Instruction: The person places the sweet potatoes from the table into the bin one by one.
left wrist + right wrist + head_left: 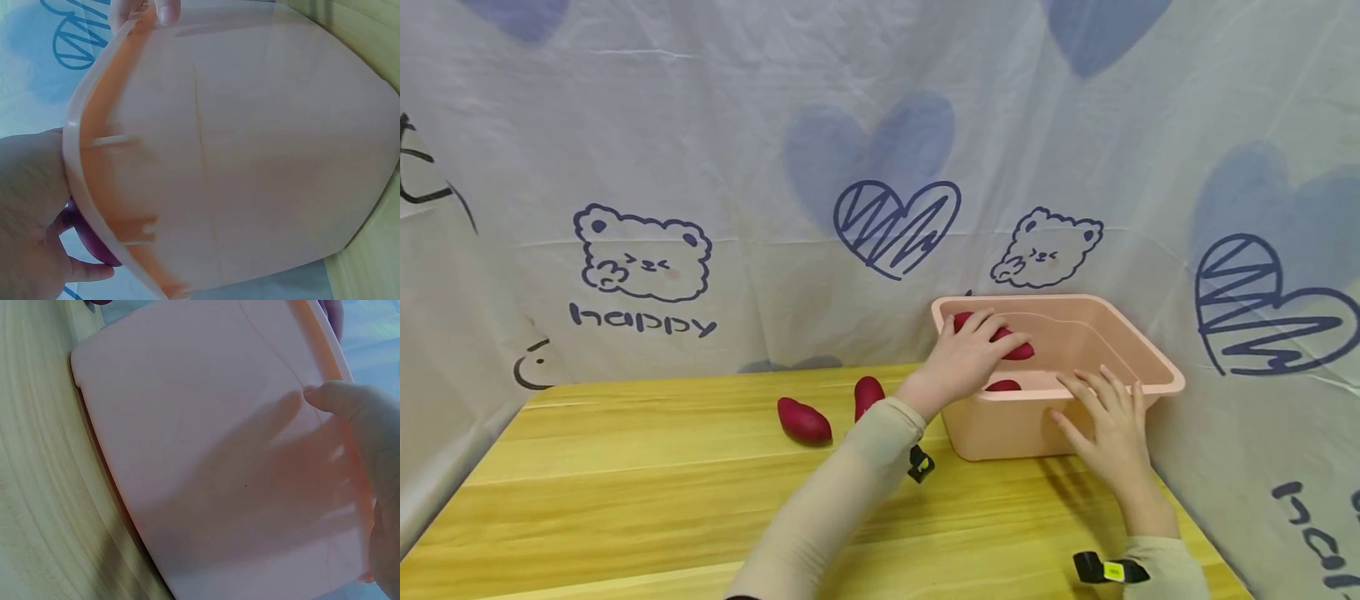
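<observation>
My left hand (964,360) reaches over the near rim of a pink plastic bin (1007,429) and holds a dark red sweet potato (1018,348) within it, fingers spread over its top. The left wrist view shows part of that sweet potato (94,240) past the rim, beside the fingers. Another sweet potato (1003,386) lies in the bin, mostly hidden by the near wall. At the bin's near right side, my right hand (1112,433) grips the rim, its thumb (331,397) on the outer wall and its fingers over the inside.
Two more sweet potatoes lie on the wooden table (647,483) left of the bin: one whole (805,422), one (868,395) partly behind my left forearm. A printed cloth (760,283) hangs behind the table and along its sides.
</observation>
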A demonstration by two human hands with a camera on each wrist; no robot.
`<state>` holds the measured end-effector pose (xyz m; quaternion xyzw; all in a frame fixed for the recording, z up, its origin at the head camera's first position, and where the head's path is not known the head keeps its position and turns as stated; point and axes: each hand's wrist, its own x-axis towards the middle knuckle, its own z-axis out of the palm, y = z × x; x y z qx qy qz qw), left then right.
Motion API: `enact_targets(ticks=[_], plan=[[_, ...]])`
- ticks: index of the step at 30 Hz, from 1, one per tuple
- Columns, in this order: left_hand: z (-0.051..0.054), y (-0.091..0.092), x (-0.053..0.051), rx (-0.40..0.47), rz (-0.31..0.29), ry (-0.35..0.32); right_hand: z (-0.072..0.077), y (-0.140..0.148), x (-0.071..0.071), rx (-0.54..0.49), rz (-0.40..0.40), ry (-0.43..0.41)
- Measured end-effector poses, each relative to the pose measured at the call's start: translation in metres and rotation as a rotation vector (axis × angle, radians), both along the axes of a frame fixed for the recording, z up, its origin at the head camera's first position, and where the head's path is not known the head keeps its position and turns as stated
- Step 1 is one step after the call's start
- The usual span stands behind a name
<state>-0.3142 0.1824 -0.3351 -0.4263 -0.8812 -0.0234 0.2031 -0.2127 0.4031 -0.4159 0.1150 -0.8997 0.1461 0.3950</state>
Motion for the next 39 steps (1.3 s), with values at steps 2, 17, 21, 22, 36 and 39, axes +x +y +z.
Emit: enact_targets(ticks=[2, 17, 21, 22, 36, 39], plan=[[0.000, 0.002, -0.001, -0.001, -0.003, 0.003, 0.000, 0.000, 0.000, -0.001, 0.000, 0.001], [-0.001, 0.012, -0.005, -0.004, 0.003, -0.080, 0.001, -0.001, 0.001, 0.001, -0.005, 0.002], [-0.002, 0.011, -0.006, -0.004, 0.001, -0.080, 0.001, -0.001, 0.001, 0.002, -0.004, -0.004], [-0.002, 0.011, -0.006, -0.007, 0.003, -0.079, 0.001, -0.001, 0.001, 0.002, -0.004, -0.006], [-0.003, 0.012, -0.008, -0.018, 0.020, -0.115, 0.000, -0.001, 0.000, -0.001, 0.000, -0.003], [-0.002, 0.013, -0.009, -0.010, 0.023, -0.141, 0.000, -0.001, -0.001, 0.001, 0.001, 0.004]])
